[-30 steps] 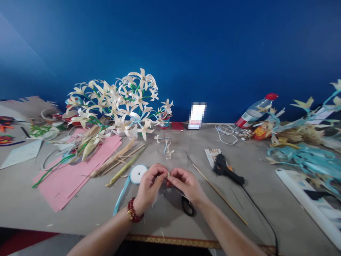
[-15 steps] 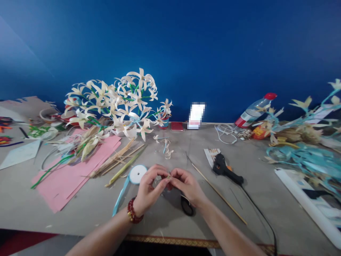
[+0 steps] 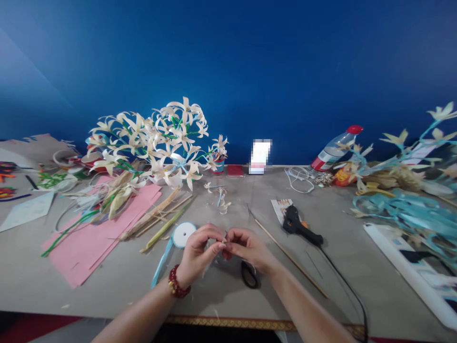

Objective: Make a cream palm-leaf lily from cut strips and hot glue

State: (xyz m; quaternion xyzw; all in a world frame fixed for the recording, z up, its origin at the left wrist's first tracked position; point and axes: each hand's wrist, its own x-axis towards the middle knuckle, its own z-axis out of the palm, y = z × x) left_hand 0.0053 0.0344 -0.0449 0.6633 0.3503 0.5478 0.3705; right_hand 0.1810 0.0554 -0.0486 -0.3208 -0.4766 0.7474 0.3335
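My left hand (image 3: 203, 250) and my right hand (image 3: 246, 247) meet over the near middle of the table, thumbs and fingertips pinched together. A tiny pale piece (image 3: 224, 241) shows between the fingertips; it is too small to name. Just left of my left hand lies a white spool (image 3: 184, 234) with light blue ribbon (image 3: 162, 267) trailing from it. Below my right hand, the black handle of scissors (image 3: 249, 275) sticks out, the rest hidden. To the right is a thin wooden stick (image 3: 291, 257) with a dark pointed tip.
A black glue gun (image 3: 302, 226) with a cord lies on the right. White artificial flowers (image 3: 153, 143) stand at back left, behind pink paper (image 3: 84, 259) and dried stalks (image 3: 153, 216). A bottle (image 3: 332, 150), blue ribbon strips (image 3: 403, 214) and a white tray (image 3: 403, 267) are farther right.
The view has shifted slightly. My hands stay together with fingertips pinched, and the fingers have moved only a little.
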